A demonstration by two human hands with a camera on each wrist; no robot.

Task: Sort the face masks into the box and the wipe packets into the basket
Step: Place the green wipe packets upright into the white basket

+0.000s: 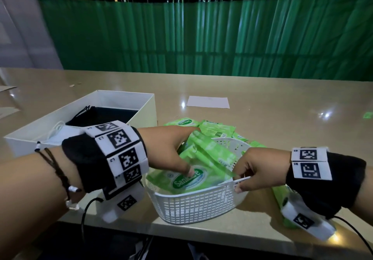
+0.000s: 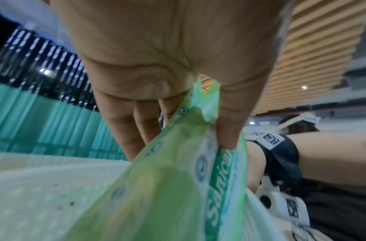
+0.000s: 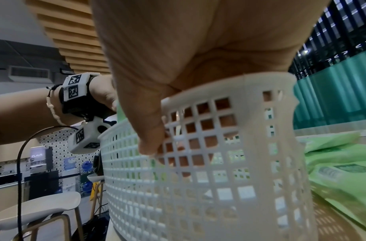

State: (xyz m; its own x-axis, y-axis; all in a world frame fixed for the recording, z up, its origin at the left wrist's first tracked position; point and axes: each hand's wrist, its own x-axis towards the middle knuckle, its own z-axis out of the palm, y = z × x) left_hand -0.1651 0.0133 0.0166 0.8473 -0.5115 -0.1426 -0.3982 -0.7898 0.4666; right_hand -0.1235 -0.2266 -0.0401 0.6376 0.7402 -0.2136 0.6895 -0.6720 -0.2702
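Note:
A white lattice basket (image 1: 193, 205) stands at the table's near edge with several green wipe packets in it. My left hand (image 1: 171, 154) reaches into it and pinches a green wipe packet (image 1: 181, 179) between thumb and fingers; the left wrist view shows the same packet (image 2: 178, 179) held by my left hand (image 2: 178, 127). My right hand (image 1: 252, 171) grips the basket's right rim, thumb outside and fingers inside, as the basket (image 3: 219, 179) in the right wrist view confirms. A white open box (image 1: 113, 100) at the left holds black and white face masks (image 1: 66, 128).
More green wipe packets (image 1: 218, 128) lie on the table behind and to the right of the basket. A white sheet of paper (image 1: 207, 101) lies farther back. A green curtain hangs behind the beige table (image 1: 282, 108).

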